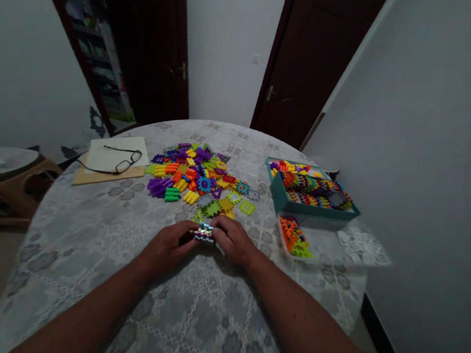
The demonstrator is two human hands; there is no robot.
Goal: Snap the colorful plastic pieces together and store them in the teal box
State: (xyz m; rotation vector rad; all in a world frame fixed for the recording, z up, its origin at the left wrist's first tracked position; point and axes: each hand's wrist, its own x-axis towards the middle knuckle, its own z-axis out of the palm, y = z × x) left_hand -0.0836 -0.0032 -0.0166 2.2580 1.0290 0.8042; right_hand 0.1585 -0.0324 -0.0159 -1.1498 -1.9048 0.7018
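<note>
Between my two hands is a small stack of interlocking plastic tiles (204,232) with notched edges, in white, blue and dark tones. My left hand (173,242) pinches its left end with thumb and fingers. On the right end, my right hand (233,239) closes round it, and its fingers partly hide the stack. Just beyond my hands lies a loose pile of colourful toy pieces (194,175), with square notched tiles and ribbed connectors in purple, yellow, orange, green and blue. The nearest tiles, a lime green tile (212,208) among them, lie close to my fingertips.
A teal box (311,208) packed with notched tiles stands at the right. In front of it is a clear tray (285,242) of orange and green pieces, with white pieces (364,247) beside it. Glasses (122,163) rest on paper (96,152) at the left. A patterned cloth (188,316) covers the round table.
</note>
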